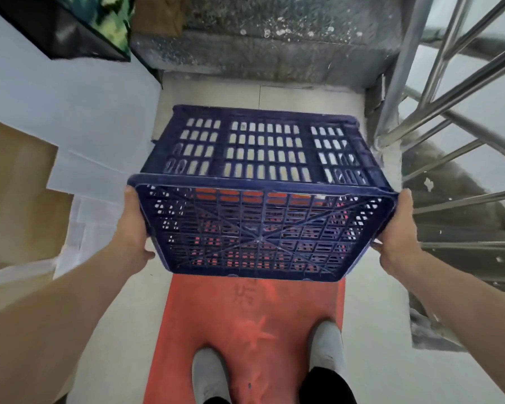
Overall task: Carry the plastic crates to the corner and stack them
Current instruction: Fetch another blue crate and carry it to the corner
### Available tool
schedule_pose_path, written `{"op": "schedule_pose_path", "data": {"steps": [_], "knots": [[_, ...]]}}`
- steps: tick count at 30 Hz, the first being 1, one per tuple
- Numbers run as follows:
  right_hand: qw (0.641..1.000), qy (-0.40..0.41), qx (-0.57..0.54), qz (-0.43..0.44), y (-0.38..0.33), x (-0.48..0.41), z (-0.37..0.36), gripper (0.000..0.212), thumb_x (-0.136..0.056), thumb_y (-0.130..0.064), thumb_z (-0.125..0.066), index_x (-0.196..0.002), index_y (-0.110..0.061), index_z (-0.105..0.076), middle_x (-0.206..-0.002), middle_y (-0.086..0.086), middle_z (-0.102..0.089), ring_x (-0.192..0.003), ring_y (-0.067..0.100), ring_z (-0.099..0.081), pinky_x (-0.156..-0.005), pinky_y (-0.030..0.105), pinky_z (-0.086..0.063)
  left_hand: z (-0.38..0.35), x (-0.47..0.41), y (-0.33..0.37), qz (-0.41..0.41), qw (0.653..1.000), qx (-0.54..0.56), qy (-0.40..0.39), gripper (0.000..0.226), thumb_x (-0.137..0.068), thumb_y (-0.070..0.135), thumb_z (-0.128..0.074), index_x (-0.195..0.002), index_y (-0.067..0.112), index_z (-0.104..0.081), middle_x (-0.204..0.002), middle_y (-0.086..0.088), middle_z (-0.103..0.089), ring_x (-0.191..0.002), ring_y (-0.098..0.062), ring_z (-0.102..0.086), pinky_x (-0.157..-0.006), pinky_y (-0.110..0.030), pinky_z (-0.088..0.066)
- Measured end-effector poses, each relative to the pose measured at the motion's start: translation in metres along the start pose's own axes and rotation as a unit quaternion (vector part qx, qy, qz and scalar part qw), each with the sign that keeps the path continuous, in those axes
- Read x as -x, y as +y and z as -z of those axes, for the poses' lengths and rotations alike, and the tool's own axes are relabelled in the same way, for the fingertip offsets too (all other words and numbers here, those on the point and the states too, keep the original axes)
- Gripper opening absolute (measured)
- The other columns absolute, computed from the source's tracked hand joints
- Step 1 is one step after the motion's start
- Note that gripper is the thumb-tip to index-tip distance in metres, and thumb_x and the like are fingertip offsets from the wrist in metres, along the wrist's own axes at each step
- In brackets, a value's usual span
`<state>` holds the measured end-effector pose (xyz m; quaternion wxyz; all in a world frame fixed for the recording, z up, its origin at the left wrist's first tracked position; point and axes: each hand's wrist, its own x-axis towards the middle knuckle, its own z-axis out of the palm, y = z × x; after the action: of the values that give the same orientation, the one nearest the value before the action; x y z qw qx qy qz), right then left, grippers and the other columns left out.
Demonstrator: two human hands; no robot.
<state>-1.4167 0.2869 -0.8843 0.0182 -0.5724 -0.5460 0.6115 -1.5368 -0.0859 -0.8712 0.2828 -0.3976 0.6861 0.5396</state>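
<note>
A dark blue slotted plastic crate [260, 182] hangs in the air in front of me, tipped so that its latticed bottom faces the camera and one long side faces up. My left hand [134, 225] grips its left edge. My right hand [397, 228] grips its right edge. Both hands hold it above the floor, over the far end of a red mat [245, 330]. Through the crate's holes I see the red of the mat. No other crate is in view.
Flat cardboard sheets [21, 199] and white boards [79, 118] lean at the left. A rough concrete step [260, 53] rises ahead. A steel stair railing [449, 112] and descending steps stand at the right. My two grey shoes [327, 348] stand on the mat.
</note>
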Motion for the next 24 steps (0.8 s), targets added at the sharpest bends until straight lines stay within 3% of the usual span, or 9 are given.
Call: {"op": "schedule_pose_path", "data": {"steps": [3, 6, 8, 12, 14, 16, 20, 22, 24], "knots": [[1.0, -0.02, -0.011, -0.009, 0.014, -0.001, 0.007, 0.06, -0.104, -0.065, -0.025, -0.121, -0.029, -0.07, -0.11, -0.011, -0.075, -0.095, 0.01, -0.065, -0.078, 0.033, -0.045, 0.006, 0.002, -0.008, -0.001, 1.0, 0.007, -0.004, 0.086, -0.087, 0.087, -0.019, -0.141, 0.031, -0.055, -0.144, 0.003, -0.057, -0.138, -0.023, -0.045, -0.116, -0.068, -0.013], [0.999, -0.028, -0.035, 0.01, 0.016, 0.002, 0.016, 0.036, -0.096, -0.055, -0.039, -0.088, -0.028, -0.061, -0.081, -0.008, -0.066, -0.07, 0.012, -0.052, -0.066, 0.033, -0.037, 0.012, 0.005, -0.007, -0.02, 1.0, 0.017, 0.001, 0.079, -0.09, 0.083, -0.021, -0.136, 0.029, -0.057, -0.139, 0.0, -0.059, -0.135, -0.025, -0.047, -0.117, -0.064, -0.015], [0.998, -0.002, -0.056, 0.018, 0.014, 0.003, 0.02, 0.019, -0.076, -0.043, -0.055, -0.078, -0.024, -0.053, -0.072, -0.003, -0.053, -0.063, 0.015, -0.04, -0.056, 0.03, -0.033, 0.018, 0.006, -0.005, -0.03, 0.999, 0.013, 0.004, 0.073, -0.093, 0.079, -0.024, -0.131, 0.028, -0.059, -0.134, 0.0, -0.061, -0.13, -0.024, -0.05, -0.117, -0.06, -0.019], [0.999, -0.013, 0.009, 0.029, 0.028, -0.005, 0.035, 0.046, -0.051, -0.024, -0.063, -0.092, -0.007, -0.072, -0.095, 0.014, -0.062, -0.083, 0.028, -0.055, -0.073, 0.039, -0.046, 0.03, 0.002, -0.003, -0.025, 0.999, -0.026, -0.003, 0.069, -0.094, 0.073, -0.04, -0.118, 0.013, -0.065, -0.113, -0.007, -0.07, -0.099, -0.027, -0.064, -0.09, -0.044, -0.047], [0.997, -0.049, 0.067, 0.0, 0.03, 0.006, 0.036, 0.029, -0.063, -0.022, -0.067, -0.087, -0.007, -0.07, -0.088, 0.015, -0.062, -0.073, 0.027, -0.06, -0.069, 0.035, -0.049, 0.031, 0.002, -0.006, 0.002, 0.998, -0.055, -0.022, 0.067, -0.093, 0.072, -0.045, -0.117, 0.013, -0.066, -0.106, -0.012, -0.07, -0.089, -0.029, -0.065, -0.075, -0.039, -0.05], [0.992, -0.078, 0.099, -0.028, 0.037, 0.014, 0.036, 0.008, -0.091, -0.018, -0.063, -0.088, -0.013, -0.068, -0.081, 0.009, -0.064, -0.06, 0.02, -0.062, -0.056, 0.025, -0.047, 0.026, 0.008, -0.014, 0.027, 0.996, -0.079, -0.046, 0.054, -0.095, 0.069, -0.043, -0.112, 0.022, -0.064, -0.099, -0.009, -0.068, -0.085, -0.028, -0.064, -0.068, -0.035, -0.048], [0.986, -0.083, 0.115, -0.091, 0.074, 0.017, 0.027, 0.031, -0.099, -0.041, -0.063, -0.11, -0.012, -0.069, -0.099, 0.012, -0.078, -0.085, 0.033, -0.073, -0.074, 0.04, -0.059, 0.021, 0.005, -0.039, 0.071, 0.984, -0.147, -0.072, 0.065, -0.089, 0.078, -0.044, -0.123, 0.025, -0.061, -0.109, -0.003, -0.07, -0.095, -0.027, -0.065, -0.076, -0.041, -0.052], [0.986, -0.073, 0.111, -0.099, 0.091, 0.01, 0.026, 0.062, -0.085, -0.062, -0.073, -0.123, -0.013, -0.067, -0.108, 0.014, -0.078, -0.094, 0.038, -0.076, -0.084, 0.055, -0.062, 0.021, 0.002, -0.044, 0.071, 0.984, -0.147, -0.066, 0.076, -0.081, 0.083, -0.051, -0.127, 0.023, -0.06, -0.114, -0.004, -0.07, -0.098, -0.027, -0.067, -0.076, -0.042, -0.055], [0.985, -0.061, 0.12, -0.106, 0.106, -0.005, 0.029, 0.093, -0.061, -0.082, -0.076, -0.129, -0.019, -0.065, -0.112, 0.01, -0.077, -0.097, 0.037, -0.076, -0.089, 0.06, -0.06, 0.022, -0.007, -0.048, 0.074, 0.985, -0.147, -0.048, 0.104, -0.059, 0.094, -0.058, -0.135, 0.024, -0.057, -0.124, -0.006, -0.069, -0.108, -0.031, -0.066, -0.09, -0.052, -0.054]]}}
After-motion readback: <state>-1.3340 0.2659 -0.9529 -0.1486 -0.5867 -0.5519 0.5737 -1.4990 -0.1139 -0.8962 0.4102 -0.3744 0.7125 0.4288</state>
